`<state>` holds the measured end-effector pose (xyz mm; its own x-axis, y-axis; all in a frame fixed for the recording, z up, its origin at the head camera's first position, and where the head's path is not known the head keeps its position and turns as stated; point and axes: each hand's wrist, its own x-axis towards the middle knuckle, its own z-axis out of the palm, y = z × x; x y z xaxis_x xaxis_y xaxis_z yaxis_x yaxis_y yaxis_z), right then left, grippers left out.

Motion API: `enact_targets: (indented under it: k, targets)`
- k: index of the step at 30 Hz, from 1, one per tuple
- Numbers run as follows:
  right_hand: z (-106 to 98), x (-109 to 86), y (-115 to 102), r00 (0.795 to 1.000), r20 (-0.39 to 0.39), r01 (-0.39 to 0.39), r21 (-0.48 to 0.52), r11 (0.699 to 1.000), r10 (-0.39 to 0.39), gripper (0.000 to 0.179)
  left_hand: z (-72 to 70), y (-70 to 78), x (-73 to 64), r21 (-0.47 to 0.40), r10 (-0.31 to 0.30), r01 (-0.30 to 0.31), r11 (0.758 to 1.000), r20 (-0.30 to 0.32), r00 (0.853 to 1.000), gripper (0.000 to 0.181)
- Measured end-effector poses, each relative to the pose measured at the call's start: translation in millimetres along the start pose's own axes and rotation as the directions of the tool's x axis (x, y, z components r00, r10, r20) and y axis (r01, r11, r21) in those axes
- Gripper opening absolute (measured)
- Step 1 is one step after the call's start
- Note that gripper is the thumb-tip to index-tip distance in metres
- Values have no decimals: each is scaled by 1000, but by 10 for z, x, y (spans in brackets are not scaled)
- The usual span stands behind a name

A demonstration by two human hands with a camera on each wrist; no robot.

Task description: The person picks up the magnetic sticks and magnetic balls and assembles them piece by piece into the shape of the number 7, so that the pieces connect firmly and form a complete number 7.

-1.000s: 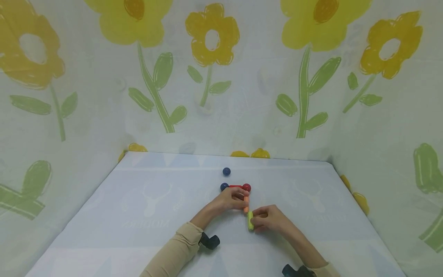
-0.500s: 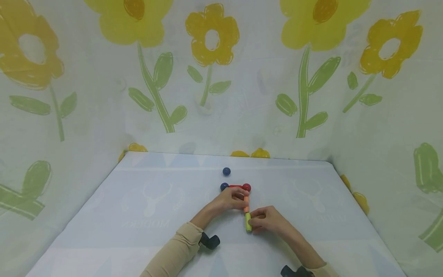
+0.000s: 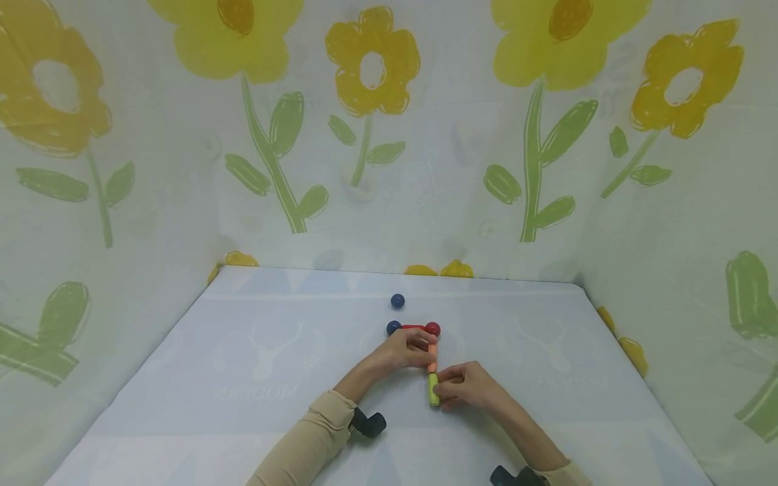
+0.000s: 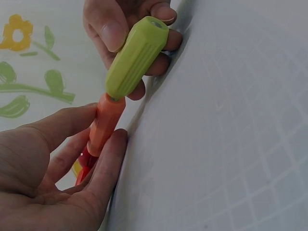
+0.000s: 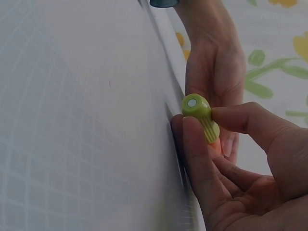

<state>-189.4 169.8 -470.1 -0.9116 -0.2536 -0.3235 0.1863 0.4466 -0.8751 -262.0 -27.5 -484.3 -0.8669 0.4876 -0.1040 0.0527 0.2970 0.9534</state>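
My left hand (image 3: 402,349) pinches an orange magnetic rod (image 3: 432,364) between thumb and fingers. Its far end lies by a red ball (image 3: 433,329), and a red rod (image 3: 415,327) links that ball to a blue ball (image 3: 394,327). Between the thumb and fingers of my right hand (image 3: 473,385) is a yellow-green magnetic rod (image 3: 433,391). In the left wrist view, the yellow-green rod (image 4: 137,57) meets the orange rod (image 4: 106,120) end to end. A round metal disc shows at its free end in the right wrist view. My left fingers partly hide the red rod.
A loose blue ball (image 3: 398,301) sits on the table (image 3: 273,351) behind the joined pieces. Patterned cloth walls (image 3: 425,202) rise at the table's back and sides. A dark wrist-camera mount (image 3: 368,424) sticks out from the left sleeve.
My right hand has brought the yellow-green rod slightly left, into line with the orange rod and against its near end. The left hand and the balls stay where they were.
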Motion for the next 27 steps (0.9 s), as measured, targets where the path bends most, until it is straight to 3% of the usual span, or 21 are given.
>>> enact_targets:
  k: [27]
  targets:
    - [30, 17, -29, 1000, 4, -7, 30, 1000, 7, 45, -29, 49, -28, -11, 1, -1, 1000, -2, 1000, 30]
